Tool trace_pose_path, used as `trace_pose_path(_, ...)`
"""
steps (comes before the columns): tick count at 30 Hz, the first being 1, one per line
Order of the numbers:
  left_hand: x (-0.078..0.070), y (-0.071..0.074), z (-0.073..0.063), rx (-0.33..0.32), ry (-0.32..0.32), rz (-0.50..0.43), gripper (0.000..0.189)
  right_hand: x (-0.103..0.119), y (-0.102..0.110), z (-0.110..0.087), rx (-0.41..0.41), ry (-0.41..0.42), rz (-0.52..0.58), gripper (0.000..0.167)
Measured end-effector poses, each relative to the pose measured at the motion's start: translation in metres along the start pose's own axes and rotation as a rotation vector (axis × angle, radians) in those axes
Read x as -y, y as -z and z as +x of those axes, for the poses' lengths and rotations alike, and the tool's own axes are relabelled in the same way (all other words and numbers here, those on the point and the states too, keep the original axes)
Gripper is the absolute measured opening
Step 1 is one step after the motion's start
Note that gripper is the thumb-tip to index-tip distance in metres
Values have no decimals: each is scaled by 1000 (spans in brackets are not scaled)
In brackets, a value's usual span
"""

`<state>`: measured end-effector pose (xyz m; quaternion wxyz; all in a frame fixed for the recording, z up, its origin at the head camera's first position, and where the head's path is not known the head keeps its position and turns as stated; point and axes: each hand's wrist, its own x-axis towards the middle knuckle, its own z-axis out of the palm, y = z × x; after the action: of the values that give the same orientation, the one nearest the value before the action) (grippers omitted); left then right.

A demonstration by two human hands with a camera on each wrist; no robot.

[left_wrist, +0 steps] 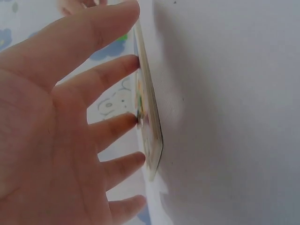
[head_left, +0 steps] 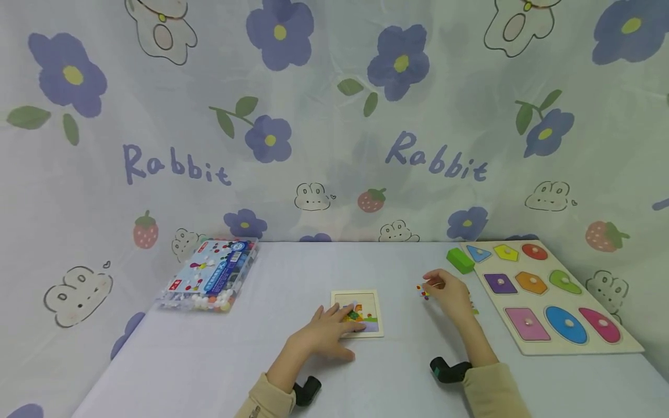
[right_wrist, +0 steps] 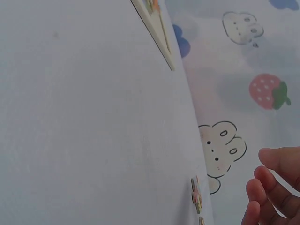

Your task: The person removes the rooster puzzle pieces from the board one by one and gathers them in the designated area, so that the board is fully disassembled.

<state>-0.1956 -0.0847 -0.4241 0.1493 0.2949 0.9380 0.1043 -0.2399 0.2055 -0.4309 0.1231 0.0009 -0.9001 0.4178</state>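
Observation:
My left hand lies with spread fingers over a small square wooden picture puzzle tray, fingertips on its colourful picture. The left wrist view shows the fingertips right at the face of the tray. To its right, my right hand hovers with loosely bent fingers and nothing visible between them. A small colourful puzzle piece appears beside its fingertips. In the right wrist view that hand is raised off the table, apart from a thin piece on the tabletop. More pieces are partly hidden behind the right hand.
A green block sits at the back right, beside a large wooden board of knobbed shapes. At the back left lies a clear plastic case of beads with a blue label. A printed cloth hangs behind the white table.

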Motion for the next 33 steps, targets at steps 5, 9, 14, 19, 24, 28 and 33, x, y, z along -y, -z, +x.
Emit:
trace_pose_path(5,-3,-1,-2,-4,4,26,62,11,-9,-3,10,8,4,16)
trace_pose_path(9,-5,0,-6,6,7,49,66,18,-20,-8,19,47,3,14)
trace_pose_path(14,-8,0,-12,19,6,87,69,23,-34,-13,64,73,14,14)
trace_pose_path(19,-15,5,-16,33,-5,99,68,30,-43,-16,98,89,39,14)
trace_pose_path(24,-18,6,-18,42,-7,102,67,36,-53,-18,123,106,65,15)
trace_pose_path(28,-16,3,-17,49,-14,94,67,40,-63,-19,175,111,99,15)
trace_pose_path(33,-17,2,-17,42,-35,87,64,44,-74,-20,302,130,100,16)
